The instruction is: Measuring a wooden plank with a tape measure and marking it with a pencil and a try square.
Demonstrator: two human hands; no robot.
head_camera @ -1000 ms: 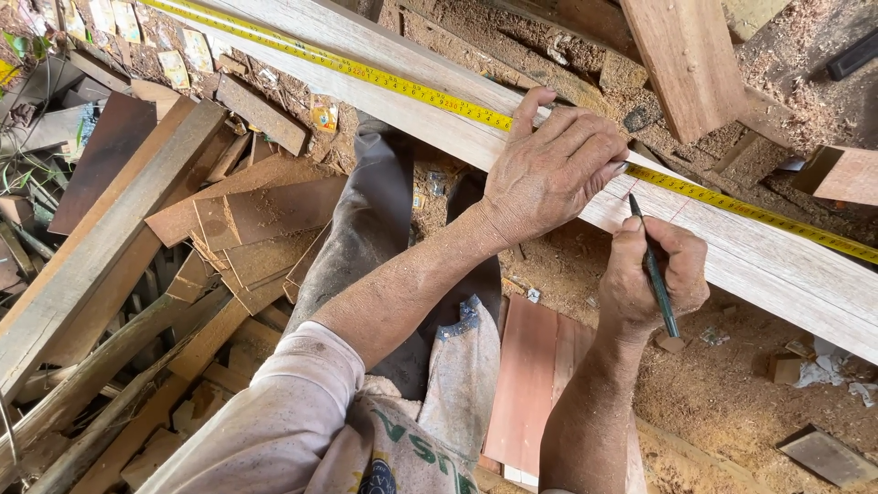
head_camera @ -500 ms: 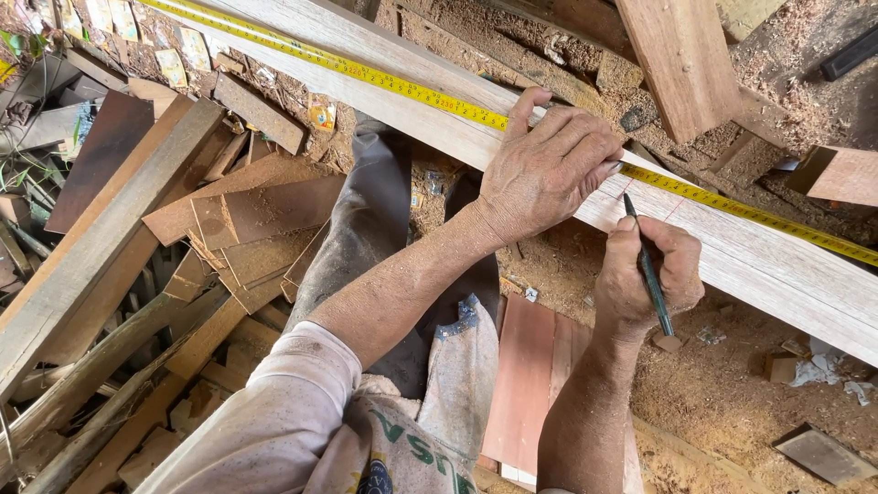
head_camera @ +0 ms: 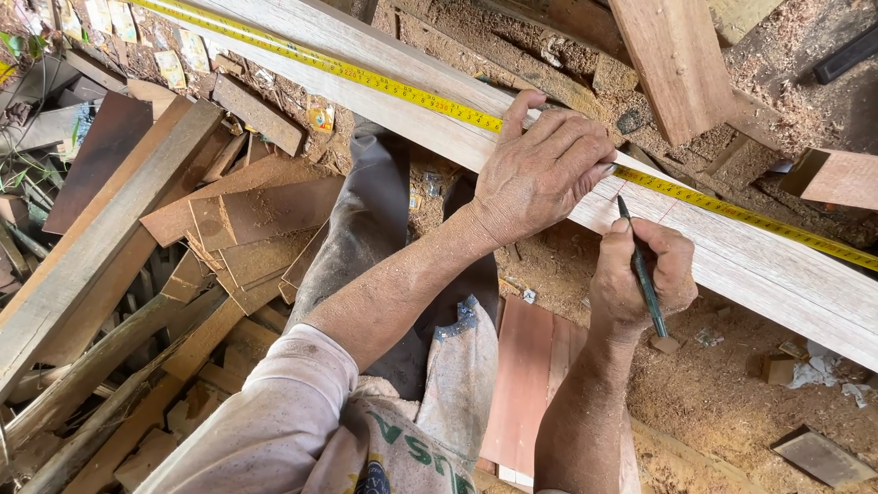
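Observation:
A long pale wooden plank runs from upper left to lower right. A yellow tape measure lies along its top. My left hand presses flat on the tape and plank, fingers spread. My right hand grips a dark green pen, its tip touching the plank just right of the left hand, beside thin red marks.
A pile of brown offcuts and boards fills the left side. A reddish board lies below the plank near my grey trouser leg. Another board crosses at the top right. Sawdust covers the ground.
The view has shifted slightly; both hands sit a little further left and up in the frame. The pen tip stays on the plank by the red marks.

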